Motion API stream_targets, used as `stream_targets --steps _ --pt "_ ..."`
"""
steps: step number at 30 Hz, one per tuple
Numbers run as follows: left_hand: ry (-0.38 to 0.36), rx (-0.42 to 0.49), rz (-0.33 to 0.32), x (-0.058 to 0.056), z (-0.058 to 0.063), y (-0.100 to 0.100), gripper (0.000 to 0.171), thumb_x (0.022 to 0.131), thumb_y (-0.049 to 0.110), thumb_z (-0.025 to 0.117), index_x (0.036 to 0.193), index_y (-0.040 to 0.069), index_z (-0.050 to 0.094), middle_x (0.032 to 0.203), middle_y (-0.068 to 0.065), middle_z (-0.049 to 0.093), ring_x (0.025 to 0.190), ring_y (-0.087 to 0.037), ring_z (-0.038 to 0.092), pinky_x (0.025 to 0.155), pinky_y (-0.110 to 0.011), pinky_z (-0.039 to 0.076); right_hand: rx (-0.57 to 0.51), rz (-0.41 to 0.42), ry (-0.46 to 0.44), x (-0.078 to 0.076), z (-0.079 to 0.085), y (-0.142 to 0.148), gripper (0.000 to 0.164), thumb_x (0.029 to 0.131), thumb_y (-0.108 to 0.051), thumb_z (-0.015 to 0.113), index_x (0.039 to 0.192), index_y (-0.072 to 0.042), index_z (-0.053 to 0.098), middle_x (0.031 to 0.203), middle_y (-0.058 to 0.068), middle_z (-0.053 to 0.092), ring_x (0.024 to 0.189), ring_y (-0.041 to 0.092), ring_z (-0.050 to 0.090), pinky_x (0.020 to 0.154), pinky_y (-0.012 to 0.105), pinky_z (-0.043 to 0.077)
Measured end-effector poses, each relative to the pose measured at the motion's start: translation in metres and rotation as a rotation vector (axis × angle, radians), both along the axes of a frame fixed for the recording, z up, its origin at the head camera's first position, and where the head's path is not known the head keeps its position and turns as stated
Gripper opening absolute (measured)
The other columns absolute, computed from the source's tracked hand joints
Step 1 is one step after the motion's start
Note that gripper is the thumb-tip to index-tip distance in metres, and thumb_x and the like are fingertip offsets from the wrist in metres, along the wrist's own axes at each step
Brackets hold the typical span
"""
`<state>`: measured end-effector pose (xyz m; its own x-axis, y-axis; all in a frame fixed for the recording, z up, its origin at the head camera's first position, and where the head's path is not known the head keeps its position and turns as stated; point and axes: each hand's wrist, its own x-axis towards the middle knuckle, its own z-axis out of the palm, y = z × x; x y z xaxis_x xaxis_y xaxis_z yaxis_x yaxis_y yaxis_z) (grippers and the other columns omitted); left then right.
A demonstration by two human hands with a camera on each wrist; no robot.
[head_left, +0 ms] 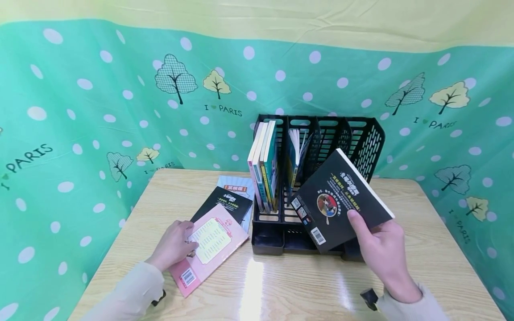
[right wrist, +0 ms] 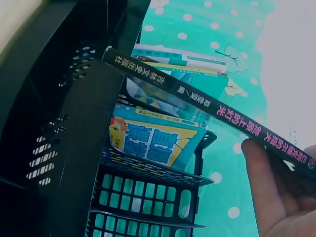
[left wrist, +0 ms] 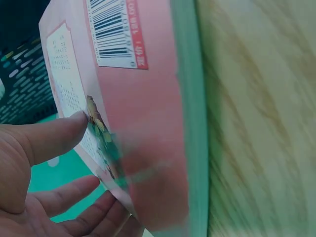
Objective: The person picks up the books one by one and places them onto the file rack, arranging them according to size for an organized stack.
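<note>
My right hand (head_left: 383, 249) grips a black book (head_left: 341, 200) at its right edge, thumb over the back cover. The book is tilted in front of a black desktop file rack (head_left: 268, 243). In the right wrist view, the black book's spine (right wrist: 197, 101) crosses before the rack. My left hand (head_left: 174, 243) holds a pink book (head_left: 217, 261) by its left edge; in the left wrist view the thumb lies over its cover and the fingers meet the edge. Under the pink book are another black book (head_left: 217, 200) and a light-blue book (head_left: 237, 180).
Several thin books (head_left: 263, 165) stand in the rack's leftmost slot. Farther right, a blue and yellow book (right wrist: 153, 138) stands in another slot. The wooden table (head_left: 305, 290) extends in front, and a green dotted curtain (head_left: 249, 80) hangs behind.
</note>
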<state>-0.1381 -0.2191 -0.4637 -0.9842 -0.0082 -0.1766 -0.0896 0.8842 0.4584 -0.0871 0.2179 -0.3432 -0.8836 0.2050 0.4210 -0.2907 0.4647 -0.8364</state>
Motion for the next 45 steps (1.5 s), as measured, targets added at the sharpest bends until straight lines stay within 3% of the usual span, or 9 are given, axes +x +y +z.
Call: stream_targets --steps 5,11,18,24,27,31,34,45 --pt "-0.003 -0.017 0.023 0.001 -0.001 -0.003 0.064 0.077 0.017 0.078 0.130 -0.006 0.049 0.111 -0.020 0.053 0.090 -0.028 0.052 0.078 -0.040 0.051 0.030 -0.015 0.047 -0.010 0.002 -0.002 0.035 0.092 -0.009 0.063 0.127 -0.011 0.061 0.107 0.014 0.070 0.083 0.002 0.068 0.066 0.017 0.054" --pt "0.002 -0.021 0.031 0.004 -0.001 -0.009 0.057 0.075 0.018 0.079 0.119 -0.008 0.053 0.100 -0.017 0.054 0.083 -0.026 0.052 0.070 -0.037 0.050 0.150 -0.029 0.120 -0.024 0.005 -0.003 0.033 0.090 -0.011 0.065 0.124 -0.007 0.064 0.105 0.015 0.070 0.080 -0.004 0.065 0.061 0.012 0.052" --pt "0.017 0.008 0.008 0.005 -0.003 -0.019 0.061 0.075 0.021 0.078 0.119 -0.011 0.050 0.100 -0.019 0.054 0.080 -0.025 0.052 0.071 -0.041 0.050 0.209 -0.052 0.163 -0.041 0.010 -0.006 0.031 0.090 -0.013 0.065 0.120 -0.003 0.065 0.103 0.019 0.070 0.083 0.026 0.069 0.065 0.005 0.047" --pt "0.006 0.014 0.007 0.007 -0.006 -0.026 0.063 0.074 0.022 0.078 0.120 -0.012 0.050 0.101 -0.020 0.056 0.081 -0.026 0.053 0.073 -0.043 0.050 0.220 -0.031 0.181 -0.054 0.013 -0.011 0.034 0.092 -0.016 0.063 0.124 -0.004 0.063 0.109 0.019 0.068 0.087 0.031 0.069 0.067 0.006 0.047" --pt "-0.004 0.008 0.006 0.006 -0.005 -0.028 0.065 0.074 0.023 0.078 0.121 -0.013 0.050 0.097 -0.018 0.058 0.081 -0.025 0.054 0.073 -0.044 0.049 0.240 -0.038 0.200 -0.061 0.015 -0.015 0.033 0.093 -0.016 0.061 0.122 -0.001 0.063 0.107 0.021 0.068 0.084 0.033 0.069 0.063 0.014 0.052" --pt "-0.028 0.004 0.004 0.005 -0.003 -0.030 0.067 0.076 0.027 0.077 0.121 -0.014 0.049 0.090 -0.013 0.059 0.078 -0.024 0.054 0.072 -0.043 0.048 0.293 -0.052 0.241 -0.072 0.015 -0.021 0.033 0.093 -0.017 0.060 0.118 0.004 0.063 0.105 0.023 0.068 0.082 0.035 0.069 0.058 0.036 0.057" --pt "-0.034 0.001 0.007 0.004 -0.005 -0.031 0.066 0.075 0.028 0.078 0.120 -0.013 0.050 0.086 -0.010 0.058 0.076 -0.022 0.053 0.070 -0.041 0.048 0.333 -0.072 0.285 -0.081 0.015 -0.026 0.033 0.093 -0.017 0.060 0.115 0.007 0.064 0.102 0.024 0.068 0.081 0.036 0.069 0.055 0.041 0.057" --pt "-0.034 -0.003 0.017 0.004 -0.006 -0.032 0.063 0.074 0.030 0.079 0.114 -0.012 0.055 0.087 -0.011 0.056 0.077 -0.023 0.052 0.069 -0.040 0.047 0.394 -0.089 0.304 -0.116 0.005 -0.045 0.030 0.094 -0.016 0.057 0.114 0.006 0.063 0.096 0.022 0.070 0.061 0.026 0.067 0.037 0.022 0.044"
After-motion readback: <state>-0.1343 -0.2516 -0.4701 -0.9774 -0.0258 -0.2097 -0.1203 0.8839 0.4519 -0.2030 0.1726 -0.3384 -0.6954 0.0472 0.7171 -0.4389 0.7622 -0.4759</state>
